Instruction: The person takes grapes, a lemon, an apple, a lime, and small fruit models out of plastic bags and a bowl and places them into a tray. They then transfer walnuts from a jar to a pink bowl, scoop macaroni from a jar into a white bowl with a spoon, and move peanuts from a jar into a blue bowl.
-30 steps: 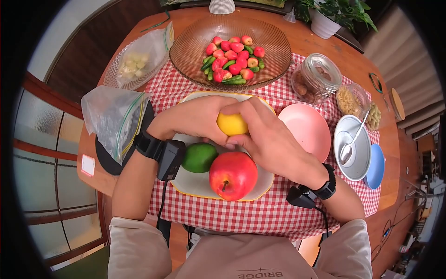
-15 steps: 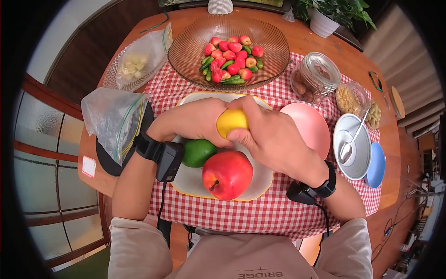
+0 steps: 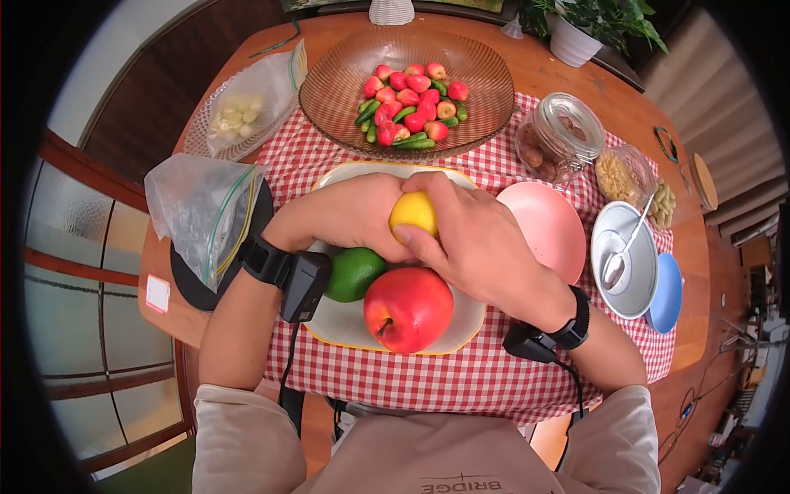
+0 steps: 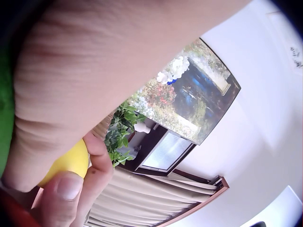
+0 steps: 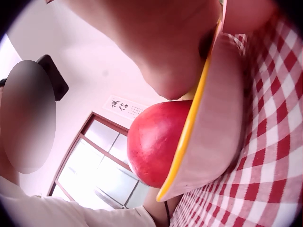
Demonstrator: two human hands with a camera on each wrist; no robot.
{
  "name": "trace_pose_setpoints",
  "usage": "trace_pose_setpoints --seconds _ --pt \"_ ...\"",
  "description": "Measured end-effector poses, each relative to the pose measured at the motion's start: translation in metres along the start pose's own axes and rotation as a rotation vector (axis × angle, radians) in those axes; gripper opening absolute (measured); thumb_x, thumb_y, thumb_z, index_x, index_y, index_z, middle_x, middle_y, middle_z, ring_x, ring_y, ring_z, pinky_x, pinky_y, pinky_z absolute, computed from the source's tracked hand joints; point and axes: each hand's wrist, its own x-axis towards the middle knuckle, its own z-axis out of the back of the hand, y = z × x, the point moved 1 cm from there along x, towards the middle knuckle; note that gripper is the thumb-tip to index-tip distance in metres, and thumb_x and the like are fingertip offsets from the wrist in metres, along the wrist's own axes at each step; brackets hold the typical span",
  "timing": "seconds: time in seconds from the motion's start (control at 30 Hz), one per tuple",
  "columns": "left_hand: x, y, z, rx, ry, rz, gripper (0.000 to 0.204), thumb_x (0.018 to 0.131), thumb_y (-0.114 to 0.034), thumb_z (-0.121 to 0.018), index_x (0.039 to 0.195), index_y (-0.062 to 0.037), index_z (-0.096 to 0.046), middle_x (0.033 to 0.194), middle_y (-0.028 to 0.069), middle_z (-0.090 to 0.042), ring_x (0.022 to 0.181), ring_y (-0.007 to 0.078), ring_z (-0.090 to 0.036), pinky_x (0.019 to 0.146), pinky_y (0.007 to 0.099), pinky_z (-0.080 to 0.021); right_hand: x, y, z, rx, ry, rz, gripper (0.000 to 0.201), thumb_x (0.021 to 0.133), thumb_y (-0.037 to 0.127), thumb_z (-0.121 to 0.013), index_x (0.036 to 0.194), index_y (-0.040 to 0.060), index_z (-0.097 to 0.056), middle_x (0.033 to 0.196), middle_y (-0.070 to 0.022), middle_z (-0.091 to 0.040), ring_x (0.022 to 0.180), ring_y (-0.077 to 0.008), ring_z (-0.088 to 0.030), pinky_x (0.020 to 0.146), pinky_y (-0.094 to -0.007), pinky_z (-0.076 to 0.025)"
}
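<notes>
In the head view a yellow lemon [image 3: 413, 216] shows between my two hands, over the yellow-rimmed white dish [image 3: 329, 333]. My right hand [image 3: 481, 239] pinches it, thumb on the near side and index finger over the far side. My left hand [image 3: 362, 212] lies against the lemon's left side. Its fingers are hidden, so I cannot tell their hold. The lemon [image 4: 71, 163] shows beside the right thumb in the left wrist view. Nearer my body, a large red apple [image 3: 409, 310] and a green lime [image 3: 355, 274] lie in the dish.
A brown glass bowl [image 3: 329, 107] of small red fruits and green cucumbers stands at the back. On the right are a pink plate [image 3: 543, 230], a jar [image 3: 559, 140], a white bowl [image 3: 623, 284] with a spoon and a blue plate [image 3: 666, 296]. Plastic bags [image 3: 193, 206] lie left.
The apple shifted left, then slightly back right; the lime moved a little right. My right thumb now reaches further over the lemon. Both hands stay over the dish.
</notes>
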Motion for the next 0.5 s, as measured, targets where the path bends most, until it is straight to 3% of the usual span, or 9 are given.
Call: trace_pose_setpoints --seconds 0.1,0.17,0.3,0.37,0.4,0.47,0.5 --pt "-0.006 -0.017 0.005 0.116 0.081 0.115 0.047 0.065 -0.016 -0.082 0.108 -0.0023 -0.069 0.088 0.0101 -0.073 0.079 0.021 -0.069 0.075 0.0339 -0.054 -0.001 -0.001 0.002 -0.086 -0.03 0.071 0.037 0.097 0.033 -0.063 0.119 0.0056 -0.052 0.09 -0.0212 -0.067 0.08 -0.0422 -0.066 0.071 -0.0507 -0.053" --pt "-0.007 -0.021 0.003 0.059 0.05 -0.021 0.041 0.069 -0.016 -0.081 0.106 -0.0022 -0.07 0.087 0.0121 -0.072 0.079 0.0228 -0.069 0.074 0.0349 -0.054 0.001 -0.001 0.011 0.029 0.114 -0.041 0.037 0.098 0.037 -0.063 0.116 0.0068 -0.053 0.083 -0.0194 -0.067 0.073 -0.0413 -0.067 0.064 -0.05 -0.053" --pt "-0.001 0.002 0.003 0.142 0.016 0.06 0.037 0.073 -0.018 -0.081 0.104 -0.002 -0.07 0.087 0.0118 -0.072 0.078 0.0219 -0.068 0.072 0.0361 -0.053 0.002 -0.004 0.008 0.082 0.074 -0.088 0.036 0.098 0.033 -0.064 0.124 0.0096 -0.053 0.086 -0.0182 -0.069 0.074 -0.0407 -0.069 0.063 -0.048 -0.053" --pt "0.001 0.0 0.003 0.23 0.006 -0.15 0.039 0.077 -0.02 -0.081 0.105 0.001 -0.066 0.08 0.0119 -0.07 0.074 0.0234 -0.068 0.067 0.0353 -0.053 0.0 0.001 0.005 -0.059 0.059 -0.066 0.041 0.093 0.03 -0.07 0.124 0.01 -0.053 0.091 -0.0177 -0.067 0.081 -0.0404 -0.069 0.067 -0.0476 -0.054" --pt "-0.001 -0.003 0.004 0.23 0.008 -0.151 0.039 0.077 -0.02 -0.081 0.105 0.001 -0.066 0.08 0.0119 -0.07 0.074 0.0234 -0.068 0.067 0.0353 -0.053 0.0 -0.002 0.003 -0.059 0.058 -0.067 0.041 0.093 0.03 -0.07 0.124 0.01 -0.053 0.091 -0.0177 -0.067 0.081 -0.0404 -0.069 0.067 -0.0476 -0.054" --pt "-0.006 -0.027 0.007 -0.025 -0.004 0.37 0.032 0.083 -0.015 -0.076 0.107 0.002 -0.066 0.079 0.0086 -0.068 0.073 0.0158 -0.066 0.066 0.0307 -0.053 0.0 -0.007 0.003 -0.03 -0.112 0.074 0.042 0.087 0.026 -0.074 0.121 0.0098 -0.054 0.101 -0.0205 -0.062 0.084 -0.0417 -0.068 0.067 -0.0488 -0.056" --pt "-0.009 -0.029 0.006 -0.023 -0.005 0.372 0.032 0.083 -0.015 -0.076 0.107 0.002 -0.066 0.079 0.0086 -0.068 0.073 0.0158 -0.066 0.066 0.0307 -0.053 0.0 -0.005 0.008 -0.027 -0.113 0.076 0.042 0.087 0.026 -0.074 0.121 0.0098 -0.054 0.101 -0.0205 -0.062 0.084 -0.0417 -0.068 0.067 -0.0488 -0.056"
